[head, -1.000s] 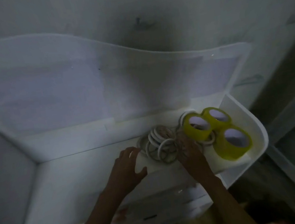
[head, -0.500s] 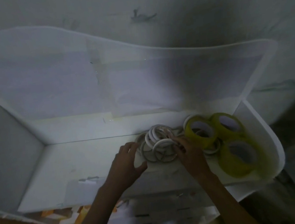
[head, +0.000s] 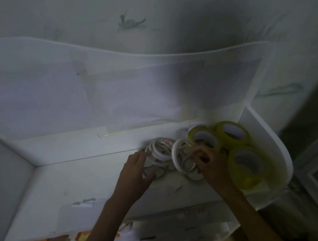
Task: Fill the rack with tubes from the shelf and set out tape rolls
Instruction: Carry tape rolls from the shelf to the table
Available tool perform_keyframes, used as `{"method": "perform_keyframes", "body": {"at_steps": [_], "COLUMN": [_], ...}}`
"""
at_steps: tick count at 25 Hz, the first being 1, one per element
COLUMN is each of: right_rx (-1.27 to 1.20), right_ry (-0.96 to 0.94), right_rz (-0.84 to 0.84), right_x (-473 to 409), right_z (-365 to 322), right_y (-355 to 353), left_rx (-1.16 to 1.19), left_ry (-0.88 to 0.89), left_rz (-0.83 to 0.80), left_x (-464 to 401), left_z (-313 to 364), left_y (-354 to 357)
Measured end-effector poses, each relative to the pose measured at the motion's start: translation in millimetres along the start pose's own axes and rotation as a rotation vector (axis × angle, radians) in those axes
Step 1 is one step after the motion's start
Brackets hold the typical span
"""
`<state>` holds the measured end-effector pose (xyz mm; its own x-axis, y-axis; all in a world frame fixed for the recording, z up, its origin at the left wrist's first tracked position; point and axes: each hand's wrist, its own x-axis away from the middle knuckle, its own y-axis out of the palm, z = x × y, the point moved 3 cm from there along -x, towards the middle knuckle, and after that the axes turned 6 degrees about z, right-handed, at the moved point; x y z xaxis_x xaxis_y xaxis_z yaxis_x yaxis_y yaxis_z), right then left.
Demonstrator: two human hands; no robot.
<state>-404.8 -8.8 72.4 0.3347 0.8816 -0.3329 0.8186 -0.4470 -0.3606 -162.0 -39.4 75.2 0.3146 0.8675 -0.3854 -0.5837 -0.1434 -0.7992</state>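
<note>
Up comes one thin white tape roll (head: pixel 181 158), which lay flat in the heap half a second ago and is now tipped on edge. The right hand (head: pixel 210 161) has its fingertips pinched round that roll's near rim, just beside the yellow rolls. The left hand (head: pixel 134 171) sits on the other side of the white rolls (head: pixel 159 152), fingers loosely spread and reaching in among them; it touches the heap, but I can't tell whether it grips anything.

All of this is on the white shelf (head: pixel 70 181), with the heap toward its right end and three fat yellow tape rolls (head: pixel 235 134) tucked against the curved right side. No rack or tubes in sight from here.

To do this well, I'd say lift the tilted roll straight up clear of its neighbours, since the rings overlap and one could drag another off the front edge. The left hand can steady the heap meanwhile.

As for labels, it's too dim and blurred; no writing can be read.
</note>
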Motion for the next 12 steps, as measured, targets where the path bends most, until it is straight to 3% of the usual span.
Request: {"method": "perform_keyframes", "body": {"at_steps": [7,12], "right_rx": [0.016,0.095], "right_ry": [0.078,0.094], "right_rz": [0.051,0.073], "right_x": [5.8,8.6], "right_z": [-1.9,6.1], "right_y": [-15.6,-26.0], "left_rx": [-0.122,-0.222], "left_ry": [0.148,0.111], "left_rz": [-0.022,-0.115], "left_x": [-37.7,-46.3], "left_z": [17.5,10.7], "left_y": [36.8,55.3]}}
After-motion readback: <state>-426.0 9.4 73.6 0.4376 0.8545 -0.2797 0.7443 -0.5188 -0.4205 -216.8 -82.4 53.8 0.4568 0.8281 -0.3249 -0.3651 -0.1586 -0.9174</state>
